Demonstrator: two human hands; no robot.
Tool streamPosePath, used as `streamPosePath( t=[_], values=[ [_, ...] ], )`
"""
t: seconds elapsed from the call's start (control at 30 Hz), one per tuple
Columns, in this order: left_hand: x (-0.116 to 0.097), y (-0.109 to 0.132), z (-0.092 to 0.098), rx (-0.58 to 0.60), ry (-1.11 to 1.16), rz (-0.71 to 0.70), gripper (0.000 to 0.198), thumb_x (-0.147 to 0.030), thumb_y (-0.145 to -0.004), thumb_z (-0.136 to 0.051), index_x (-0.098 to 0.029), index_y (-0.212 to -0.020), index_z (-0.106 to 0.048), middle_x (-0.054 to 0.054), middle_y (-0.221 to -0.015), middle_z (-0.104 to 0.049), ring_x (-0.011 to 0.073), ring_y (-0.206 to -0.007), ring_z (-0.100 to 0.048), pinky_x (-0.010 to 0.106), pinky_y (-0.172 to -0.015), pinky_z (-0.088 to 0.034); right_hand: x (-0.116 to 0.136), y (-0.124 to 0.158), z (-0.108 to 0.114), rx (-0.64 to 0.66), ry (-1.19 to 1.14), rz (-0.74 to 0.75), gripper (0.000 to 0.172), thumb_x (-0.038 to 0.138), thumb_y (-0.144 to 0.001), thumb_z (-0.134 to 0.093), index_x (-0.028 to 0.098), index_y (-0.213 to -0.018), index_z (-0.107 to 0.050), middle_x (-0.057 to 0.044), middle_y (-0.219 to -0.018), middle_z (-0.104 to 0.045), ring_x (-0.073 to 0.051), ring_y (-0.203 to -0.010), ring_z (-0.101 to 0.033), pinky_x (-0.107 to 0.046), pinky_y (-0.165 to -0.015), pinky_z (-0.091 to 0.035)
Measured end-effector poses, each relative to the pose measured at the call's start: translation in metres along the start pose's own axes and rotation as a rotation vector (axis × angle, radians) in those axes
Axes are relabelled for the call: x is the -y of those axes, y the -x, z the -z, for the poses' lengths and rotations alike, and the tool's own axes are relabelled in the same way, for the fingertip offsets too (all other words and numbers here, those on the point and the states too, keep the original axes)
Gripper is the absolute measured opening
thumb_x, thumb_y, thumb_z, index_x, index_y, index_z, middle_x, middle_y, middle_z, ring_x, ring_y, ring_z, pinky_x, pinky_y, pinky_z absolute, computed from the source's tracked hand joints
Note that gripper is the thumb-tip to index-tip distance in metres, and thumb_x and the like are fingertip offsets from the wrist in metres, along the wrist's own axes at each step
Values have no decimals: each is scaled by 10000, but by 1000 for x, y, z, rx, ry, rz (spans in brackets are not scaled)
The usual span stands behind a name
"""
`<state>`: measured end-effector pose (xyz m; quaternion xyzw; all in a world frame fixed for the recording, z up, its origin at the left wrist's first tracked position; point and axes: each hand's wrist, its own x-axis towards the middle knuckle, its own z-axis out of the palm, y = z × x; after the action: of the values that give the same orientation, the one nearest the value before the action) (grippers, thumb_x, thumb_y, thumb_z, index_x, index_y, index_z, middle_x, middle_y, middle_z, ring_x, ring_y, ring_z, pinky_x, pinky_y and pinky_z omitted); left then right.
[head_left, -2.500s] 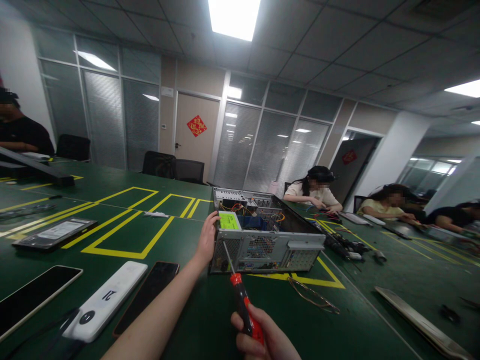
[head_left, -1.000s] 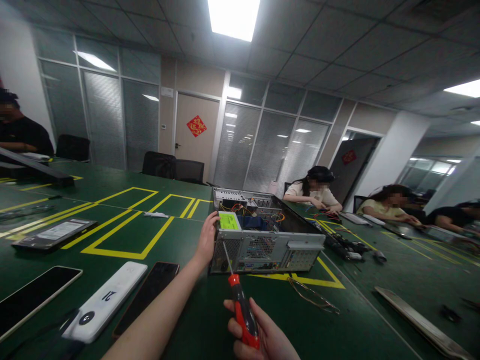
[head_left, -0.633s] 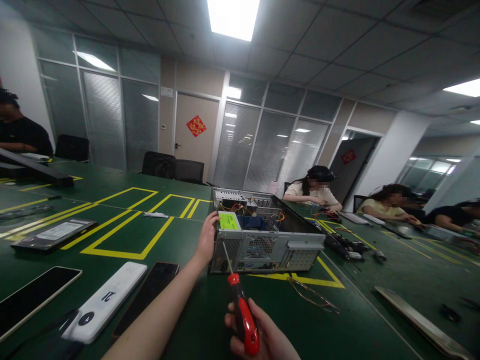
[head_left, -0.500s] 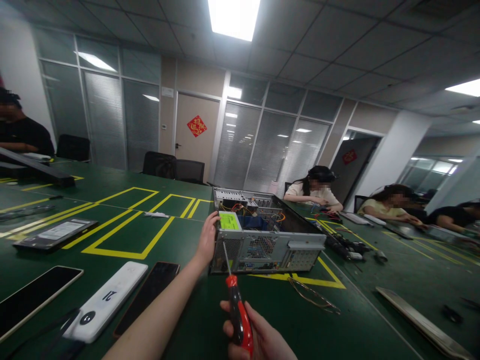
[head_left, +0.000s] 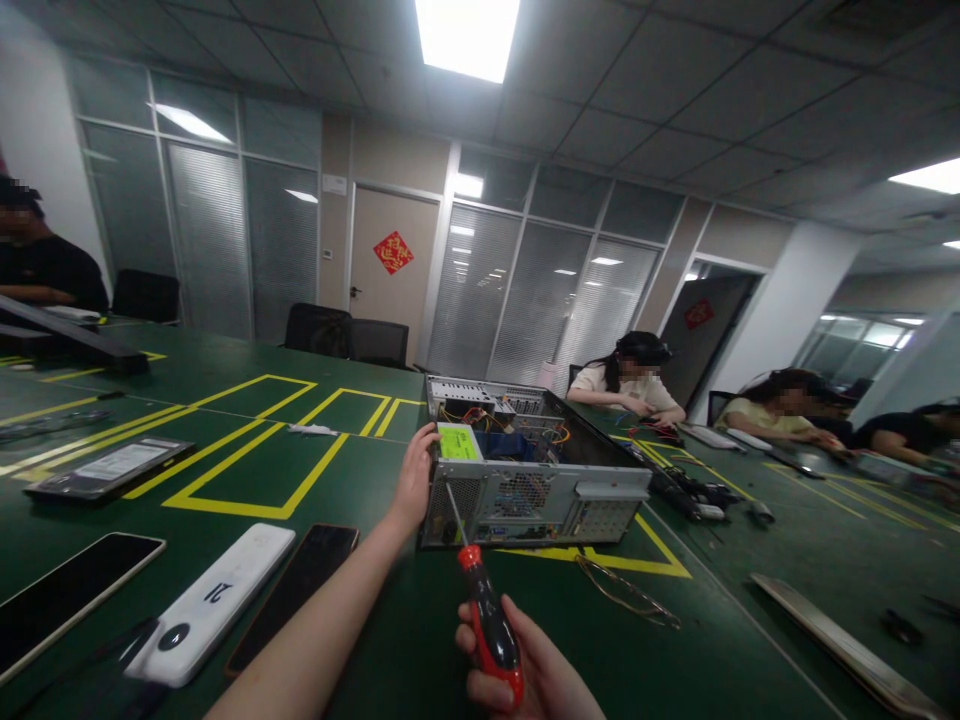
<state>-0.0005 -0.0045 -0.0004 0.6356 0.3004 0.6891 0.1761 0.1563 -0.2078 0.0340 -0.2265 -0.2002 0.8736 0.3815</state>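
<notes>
An opened computer case point(head_left: 562, 510) lies on the green table with its rear panel toward me. Inside, cables and a power supply point(head_left: 457, 442) with a bright green label are visible. My left hand point(head_left: 414, 485) grips the case's left side at the rear corner, its fingertips beside the label. A red and black screwdriver point(head_left: 489, 615) is in my closed right hand point(head_left: 547, 670). Its shaft points up and away, the tip against the rear panel by the power supply's grille. Whether the tip sits in a screw is too small to tell.
Left of the case lie a hard drive point(head_left: 112, 468), a white device point(head_left: 217, 600) marked 21 and two dark phones. A thin wire loop point(head_left: 626, 590) and a long metal strip point(head_left: 840, 640) lie to the right. Several people sit around the table.
The screwdriver's handle and my right hand have shifted slightly right, and the handle leans more, while the tip stays at the same place. My left hand has not moved.
</notes>
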Motion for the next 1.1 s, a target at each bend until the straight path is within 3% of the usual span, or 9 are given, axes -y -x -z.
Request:
streamPosePath(
  t=[0.13,0.53,0.63,0.77,0.97,1.1],
  values=[
    [-1,0,0,3,-1,7,431,-466,-995,-253,-237,-1170,-573,86,-1399,-504,211,-1330,-461,427,-1143,-347,1,-1,2,42,-66,-52,446,378,-680,-835,114,-1005,-683,-20,-767,-679,-11,-443,-379,-83,-312,-162],
    [-1,0,0,-1,-10,-10,426,-452,-998,-252,-235,-1162,-579,88,-1398,-511,212,-1323,-472,435,-1137,-361,2,-1,-4,174,-182,6,359,290,-762,-781,83,-1027,-655,28,-729,-633,25,-396,-278,-73,-295,-127],
    [-1,0,1,-1,-12,-8,423,-451,-997,-256,-236,-1163,-580,88,-1396,-513,214,-1319,-476,439,-1133,-366,0,0,-3,176,-75,-4,334,401,-773,-755,112,-922,-678,52,-584,-598,20,-353,-243,-81,-298,-118],
    [1,0,0,-4,-11,-6,435,-459,-996,-250,-235,-1165,-583,88,-1395,-515,215,-1318,-477,441,-1139,-357,-2,0,-3,71,56,-14,347,437,-738,-782,118,-789,-656,115,-389,-413,24,-328,-161,-78,-322,-85],
    [2,0,-1,-10,-1,-9,441,-470,-993,-252,-235,-1162,-585,86,-1393,-517,215,-1322,-472,438,-1140,-355,-4,-5,-3,-134,68,33,471,452,-607,-862,109,-840,-638,19,-640,-625,3,-403,-344,-101,-333,-148],
    [0,0,-1,-11,1,-6,433,-464,-993,-257,-236,-1163,-584,88,-1396,-513,216,-1321,-473,439,-1138,-357,2,-3,-2,-8,-104,7,417,343,-657,-854,92,-888,-614,36,-704,-598,29,-420,-306,-76,-330,-113]
  ],
)
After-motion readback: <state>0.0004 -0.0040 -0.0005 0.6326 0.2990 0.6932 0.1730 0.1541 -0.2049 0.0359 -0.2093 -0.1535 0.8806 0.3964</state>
